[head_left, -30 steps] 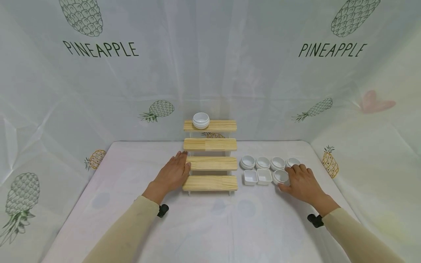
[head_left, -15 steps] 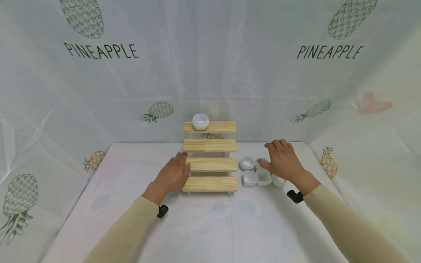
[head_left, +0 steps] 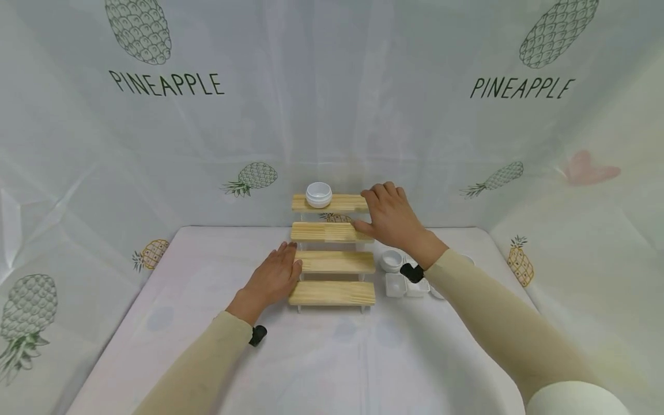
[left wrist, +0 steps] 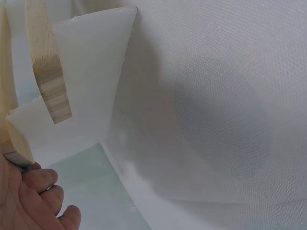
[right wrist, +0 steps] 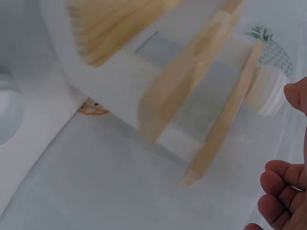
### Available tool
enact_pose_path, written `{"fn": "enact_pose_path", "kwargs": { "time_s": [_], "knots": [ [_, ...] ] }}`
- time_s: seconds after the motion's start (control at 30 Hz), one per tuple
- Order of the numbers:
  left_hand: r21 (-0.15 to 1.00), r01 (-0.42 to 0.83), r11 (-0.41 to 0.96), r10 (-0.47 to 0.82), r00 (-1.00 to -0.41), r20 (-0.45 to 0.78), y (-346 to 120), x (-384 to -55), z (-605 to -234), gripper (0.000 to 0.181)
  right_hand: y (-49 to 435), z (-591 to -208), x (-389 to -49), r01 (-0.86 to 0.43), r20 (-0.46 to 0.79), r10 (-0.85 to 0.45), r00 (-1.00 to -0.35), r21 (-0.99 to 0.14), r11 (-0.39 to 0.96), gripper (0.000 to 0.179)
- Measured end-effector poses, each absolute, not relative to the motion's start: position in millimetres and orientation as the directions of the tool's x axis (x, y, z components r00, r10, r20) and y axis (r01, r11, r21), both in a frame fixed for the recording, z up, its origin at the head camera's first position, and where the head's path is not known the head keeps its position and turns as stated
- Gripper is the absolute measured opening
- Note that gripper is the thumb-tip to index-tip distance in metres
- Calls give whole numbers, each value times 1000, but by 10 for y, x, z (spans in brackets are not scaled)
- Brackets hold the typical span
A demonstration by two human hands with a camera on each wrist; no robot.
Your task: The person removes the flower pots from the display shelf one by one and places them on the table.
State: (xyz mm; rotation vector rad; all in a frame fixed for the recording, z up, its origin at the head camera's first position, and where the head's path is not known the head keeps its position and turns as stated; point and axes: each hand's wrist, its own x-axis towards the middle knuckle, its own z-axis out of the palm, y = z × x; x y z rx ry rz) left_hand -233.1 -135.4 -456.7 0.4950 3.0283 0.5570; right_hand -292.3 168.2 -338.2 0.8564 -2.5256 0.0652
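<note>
My left hand rests against the left ends of a stepped wooden display rack's lower planks, its fingertips right at a plank end in the left wrist view. My right hand is over the rack's upper right end, thumb apart from loosely bent fingers. Nothing shows between thumb and fingers. A white round ridged bowl stands upright on the top plank's left part. To the right of the rack, small white dishes stand in two rows: a round bowl and a square dish show; my right arm partly covers the others.
A pale cloth with pineapple prints hangs behind and at the sides. The white table carries the rack and dishes. White side panels hold up the planks. Small black wrist cameras sit on both wrists.
My right hand has moved left and up from the dishes to the rack's upper right end. The left hand stays at the rack; the bowl on the top plank is unmoved.
</note>
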Motion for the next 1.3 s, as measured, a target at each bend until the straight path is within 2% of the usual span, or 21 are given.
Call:
{"fn": "enact_pose_path", "kwargs": {
  "time_s": [0.17, 0.47, 0.7, 1.0, 1.3],
  "knots": [
    [348, 303, 887, 311, -950, 35, -1352, -2316, -4545, 65, 1426, -3281, -3026, -582, 431, -558, -709, 89, 808, 69],
    [358, 300, 884, 311, -950, 28, -1370, -2312, -4556, 66, 1093, -3253, -3205, -538, 354, -511, -783, 26, 842, 76],
    [364, 305, 880, 315, -949, 33, -1382, -2329, -4587, 67, 899, -3284, -3284, -532, 357, -511, -782, 45, 845, 75],
    [358, 314, 879, 326, -945, 30, -1375, -2330, -4592, 68, 773, -3278, -3339, -496, 295, -477, -828, 11, 868, 69],
    [359, 307, 881, 319, -947, 25, -1384, -2318, -4576, 67, 748, -3275, -3324, -506, 322, -484, -814, 17, 862, 68]
  ]
}}
